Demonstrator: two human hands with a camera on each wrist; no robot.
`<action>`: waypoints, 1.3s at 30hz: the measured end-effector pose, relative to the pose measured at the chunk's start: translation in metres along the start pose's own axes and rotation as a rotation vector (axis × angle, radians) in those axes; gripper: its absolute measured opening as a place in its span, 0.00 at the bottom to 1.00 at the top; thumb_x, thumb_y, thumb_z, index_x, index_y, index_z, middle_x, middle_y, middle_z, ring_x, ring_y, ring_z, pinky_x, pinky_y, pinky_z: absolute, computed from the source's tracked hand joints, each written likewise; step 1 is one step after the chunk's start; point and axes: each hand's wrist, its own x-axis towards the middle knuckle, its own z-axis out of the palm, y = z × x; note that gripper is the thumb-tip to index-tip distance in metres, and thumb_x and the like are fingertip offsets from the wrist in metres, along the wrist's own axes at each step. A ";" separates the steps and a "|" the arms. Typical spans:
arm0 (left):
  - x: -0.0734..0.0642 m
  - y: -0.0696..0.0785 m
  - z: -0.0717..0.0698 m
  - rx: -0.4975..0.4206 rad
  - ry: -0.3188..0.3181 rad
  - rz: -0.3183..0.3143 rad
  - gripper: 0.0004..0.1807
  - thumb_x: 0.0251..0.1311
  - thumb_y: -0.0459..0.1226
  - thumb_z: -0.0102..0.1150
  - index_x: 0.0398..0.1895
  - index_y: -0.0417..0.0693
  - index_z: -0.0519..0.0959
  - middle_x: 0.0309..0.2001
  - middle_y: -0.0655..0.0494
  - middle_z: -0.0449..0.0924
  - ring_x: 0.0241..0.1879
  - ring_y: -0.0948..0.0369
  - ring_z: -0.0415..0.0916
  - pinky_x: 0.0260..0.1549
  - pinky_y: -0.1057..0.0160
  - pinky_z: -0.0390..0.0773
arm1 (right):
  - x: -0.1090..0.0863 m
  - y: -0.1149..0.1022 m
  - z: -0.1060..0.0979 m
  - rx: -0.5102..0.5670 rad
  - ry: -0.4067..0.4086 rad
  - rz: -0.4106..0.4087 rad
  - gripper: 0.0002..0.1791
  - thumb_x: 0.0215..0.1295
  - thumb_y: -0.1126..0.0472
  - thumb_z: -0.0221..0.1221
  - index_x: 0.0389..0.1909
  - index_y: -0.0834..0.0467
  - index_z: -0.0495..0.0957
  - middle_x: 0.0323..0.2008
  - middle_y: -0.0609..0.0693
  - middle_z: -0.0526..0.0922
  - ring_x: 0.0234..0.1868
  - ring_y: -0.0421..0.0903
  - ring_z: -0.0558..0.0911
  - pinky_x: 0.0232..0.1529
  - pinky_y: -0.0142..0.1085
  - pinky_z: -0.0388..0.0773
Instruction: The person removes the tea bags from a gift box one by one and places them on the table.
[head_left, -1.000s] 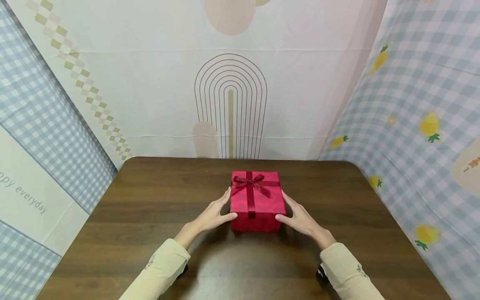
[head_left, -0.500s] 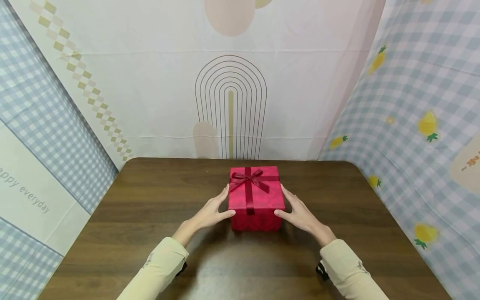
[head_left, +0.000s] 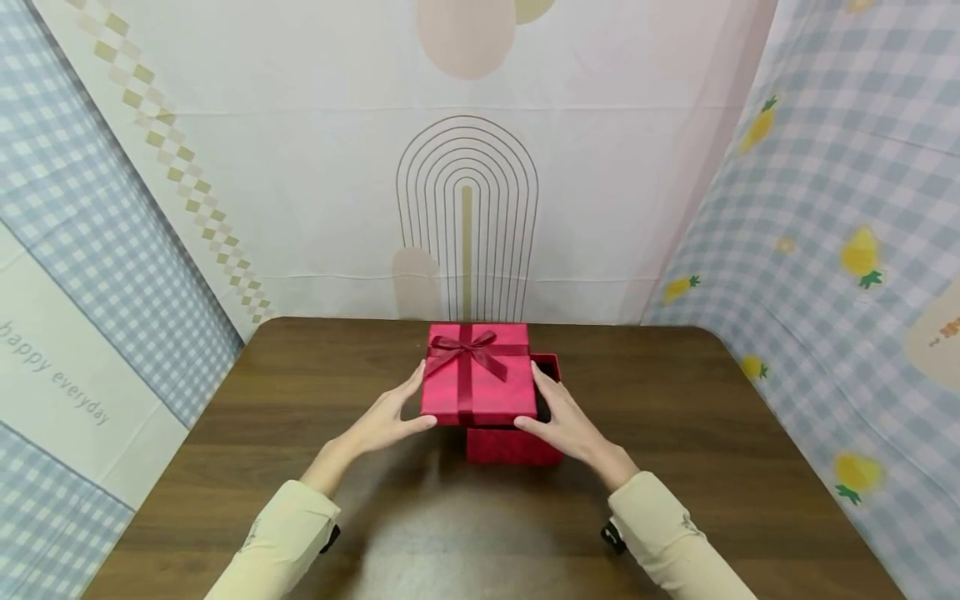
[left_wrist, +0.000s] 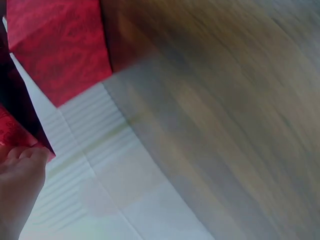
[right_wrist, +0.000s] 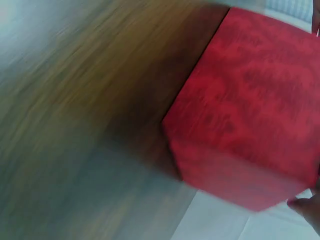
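A pink-red gift box lid (head_left: 491, 396) with a dark red ribbon and bow is raised off its box, level and shifted to the left. My left hand (head_left: 378, 423) grips the lid's left side, thumb at the front corner. On the opposite side my right hand (head_left: 566, 422) holds it the same way. Below stands the red box (head_left: 514, 447), its dark inside partly showing at the right; the lid hides the rest. In the left wrist view, fingers (left_wrist: 25, 154) curl at the lid's edge, apart from the box (left_wrist: 65, 60). The right wrist view shows the box's patterned sides (right_wrist: 250, 95).
The box stands on a brown wooden table (head_left: 300, 400) with rounded far corners. Behind it hangs a white printed cloth (head_left: 585, 208). Blue checked cloths flank the table at left (head_left: 112, 208) and right (head_left: 810, 317).
The lid sat on the box, rose slightly, and is now off it and moved left. Both hands have travelled left with it. The box has stayed in place.
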 end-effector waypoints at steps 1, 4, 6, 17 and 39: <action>-0.003 -0.001 -0.003 0.005 0.006 -0.003 0.45 0.55 0.43 0.60 0.69 0.35 0.47 0.69 0.40 0.46 0.67 0.47 0.49 0.61 0.48 0.54 | 0.003 -0.003 0.003 0.002 -0.001 -0.008 0.48 0.56 0.49 0.61 0.70 0.61 0.45 0.69 0.59 0.52 0.69 0.54 0.52 0.65 0.56 0.44; -0.011 -0.004 -0.014 0.005 0.012 -0.028 0.46 0.55 0.43 0.61 0.70 0.37 0.46 0.69 0.41 0.46 0.67 0.48 0.49 0.61 0.47 0.54 | 0.010 -0.012 0.011 0.015 -0.011 -0.026 0.49 0.57 0.47 0.60 0.71 0.60 0.44 0.70 0.56 0.51 0.69 0.54 0.51 0.65 0.56 0.42; -0.018 -0.006 -0.021 -0.004 0.013 -0.053 0.46 0.55 0.42 0.61 0.70 0.39 0.45 0.70 0.42 0.46 0.67 0.48 0.49 0.61 0.47 0.54 | 0.014 -0.018 0.017 0.022 -0.030 -0.029 0.49 0.57 0.47 0.60 0.71 0.60 0.43 0.70 0.55 0.50 0.69 0.54 0.51 0.66 0.55 0.41; -0.061 -0.013 -0.057 0.020 0.014 -0.174 0.46 0.56 0.43 0.60 0.71 0.44 0.45 0.70 0.44 0.46 0.67 0.47 0.48 0.59 0.45 0.55 | 0.032 -0.056 0.051 0.074 -0.135 -0.002 0.51 0.58 0.42 0.58 0.71 0.60 0.39 0.71 0.55 0.43 0.70 0.52 0.48 0.65 0.50 0.50; -0.106 -0.049 -0.075 -0.188 0.007 -0.220 0.44 0.55 0.34 0.60 0.69 0.31 0.45 0.67 0.30 0.43 0.65 0.45 0.45 0.50 0.84 0.55 | 0.050 -0.088 0.109 0.108 -0.216 0.025 0.51 0.57 0.47 0.60 0.69 0.67 0.41 0.70 0.62 0.44 0.70 0.53 0.50 0.65 0.46 0.52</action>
